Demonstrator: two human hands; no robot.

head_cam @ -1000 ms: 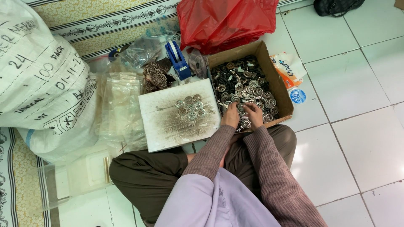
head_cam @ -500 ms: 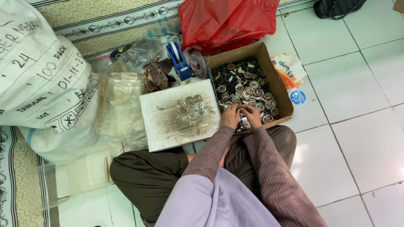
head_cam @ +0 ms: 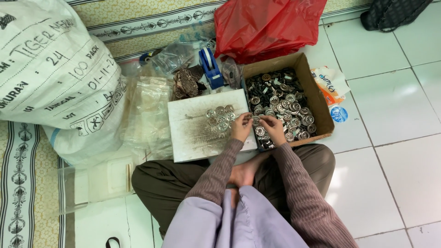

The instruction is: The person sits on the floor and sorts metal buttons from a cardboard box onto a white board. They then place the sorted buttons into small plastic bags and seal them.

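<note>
The left hand (head_cam: 240, 127) and right hand (head_cam: 273, 129) are meeting over the edge where the white board (head_cam: 193, 133) is abutting the cardboard box (head_cam: 316, 105). The fingertips of both hands are pinching together on a small round metal piece (head_cam: 255, 121) held between them; whether each hand is gripping it separately cannot be told. Just left of the left fingers, a cluster of finished metal rings (head_cam: 219, 118) is lying on the board. Just right of and beyond the right fingers, the box is holding a heap of loose silvery and dark parts (head_cam: 280, 94). Beyond the fingers, a blue tape dispenser (head_cam: 210, 66) is standing upright, with a red plastic bag (head_cam: 268, 25) behind it. Far left of the fingers, a large white woven sack (head_cam: 55, 73) bearing black hand lettering is lying on its side, with clear plastic bags (head_cam: 147, 115) between it and the board. Right of the box, a white and orange packet (head_cam: 328, 82) and a small round blue label (head_cam: 338, 114) are lying on the tiled floor (head_cam: 395, 138).
</note>
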